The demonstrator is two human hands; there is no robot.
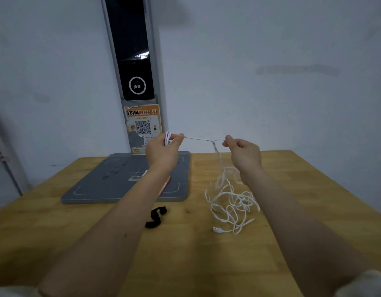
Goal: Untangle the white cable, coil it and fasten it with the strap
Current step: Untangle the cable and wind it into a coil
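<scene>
The white cable (pixel 232 202) is light, thin and limp — it will snag on its own loops, so it is best taken near a free end and fed through pinched fingers. The left hand (pixel 163 150) grips a few gathered loops; the right hand (pixel 242 150) pinches the strand beside it, above the tangle on the wooden worktop (pixel 185 254). The black strap (pixel 156 217) lies left of the tangle, before a grey pad (pixel 95 185) — plain white wall behind.

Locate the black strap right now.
Head view: the black strap lies on the wooden table, in front of the grey pad, left of the white cable tangle.
</scene>
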